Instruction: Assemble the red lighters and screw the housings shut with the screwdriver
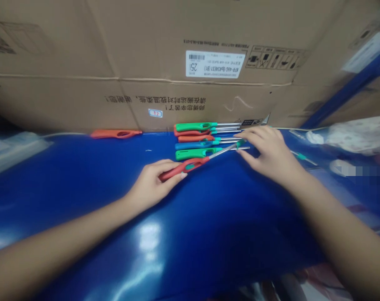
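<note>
My left hand (pixel 152 184) is closed around the red handle of a long-reach lighter (pixel 194 164), whose thin metal tube points up to the right. My right hand (pixel 265 148) pinches a small green plastic piece (pixel 241 144) at the far end of that tube, thumb below and fingertips above. Just behind lies a row of similar lighters, among them a green one (pixel 196 154), a blue one (pixel 193 145) and an orange-red one (pixel 193 138). Their tubes point right, partly hidden by my right fingers.
A blue table (pixel 115 184) spreads beneath. Large cardboard boxes (pixel 152 42) stand along its back edge. An orange-red handle without a visible tube (pixel 115 133) lies at the back left. Right of my right hand are a tube with a green collar (pixel 302 156) and a pale patterned bag (pixel 359 136).
</note>
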The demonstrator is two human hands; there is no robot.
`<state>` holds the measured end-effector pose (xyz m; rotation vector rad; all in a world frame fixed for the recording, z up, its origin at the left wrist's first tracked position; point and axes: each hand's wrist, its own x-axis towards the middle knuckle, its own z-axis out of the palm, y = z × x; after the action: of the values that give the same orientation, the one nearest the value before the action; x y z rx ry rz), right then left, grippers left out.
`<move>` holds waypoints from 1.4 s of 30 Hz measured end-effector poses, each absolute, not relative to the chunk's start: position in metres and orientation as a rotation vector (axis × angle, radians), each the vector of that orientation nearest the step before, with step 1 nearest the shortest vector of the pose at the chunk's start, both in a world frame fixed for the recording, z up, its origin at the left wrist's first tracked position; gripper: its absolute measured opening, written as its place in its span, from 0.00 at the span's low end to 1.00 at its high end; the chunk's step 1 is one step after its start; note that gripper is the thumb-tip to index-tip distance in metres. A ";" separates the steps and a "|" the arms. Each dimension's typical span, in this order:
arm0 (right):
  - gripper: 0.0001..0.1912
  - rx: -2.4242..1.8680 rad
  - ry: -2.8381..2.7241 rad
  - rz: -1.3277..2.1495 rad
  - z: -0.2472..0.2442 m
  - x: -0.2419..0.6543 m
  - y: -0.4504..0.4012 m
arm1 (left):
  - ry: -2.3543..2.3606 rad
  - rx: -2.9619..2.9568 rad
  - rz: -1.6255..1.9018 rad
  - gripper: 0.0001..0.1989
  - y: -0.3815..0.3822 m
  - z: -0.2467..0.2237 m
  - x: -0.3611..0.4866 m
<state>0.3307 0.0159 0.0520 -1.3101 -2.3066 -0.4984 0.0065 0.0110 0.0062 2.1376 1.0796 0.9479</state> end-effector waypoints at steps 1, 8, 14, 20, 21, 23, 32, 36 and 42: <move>0.13 -1.309 -2.300 -0.502 0.052 0.334 0.018 | 1.071 2.144 0.942 0.13 0.011 0.006 0.006; 0.07 -1.080 -2.500 -0.311 0.056 0.333 0.019 | 0.982 2.286 0.992 0.14 0.009 0.007 0.005; 0.13 -0.958 -2.657 -0.112 0.049 0.297 -0.003 | 0.810 2.597 1.004 0.14 0.002 0.006 0.005; 0.14 -0.986 -2.716 0.047 0.038 0.286 -0.008 | 0.745 2.653 0.962 0.14 0.001 0.002 0.005; 0.14 -0.982 -2.705 0.067 0.038 0.287 -0.007 | 0.748 2.652 0.973 0.14 0.000 0.001 0.005; 0.13 -0.981 -2.678 0.085 0.039 0.290 -0.006 | 0.761 2.647 1.008 0.14 0.000 0.001 0.005; 0.15 -0.942 -2.755 -0.108 0.037 0.289 -0.007 | 0.736 2.626 0.946 0.13 -0.003 0.005 0.005; 0.15 -0.925 -2.716 -0.193 0.029 0.285 -0.010 | 0.720 2.616 0.972 0.12 -0.005 0.004 0.003; 0.13 -0.824 -2.623 -0.310 0.024 0.283 -0.014 | 0.753 2.525 0.997 0.10 -0.006 0.008 0.003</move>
<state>0.2829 -0.0144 0.0236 -0.8244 -2.6227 -0.3099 0.0033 -0.0057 0.0082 2.5249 0.7527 0.9973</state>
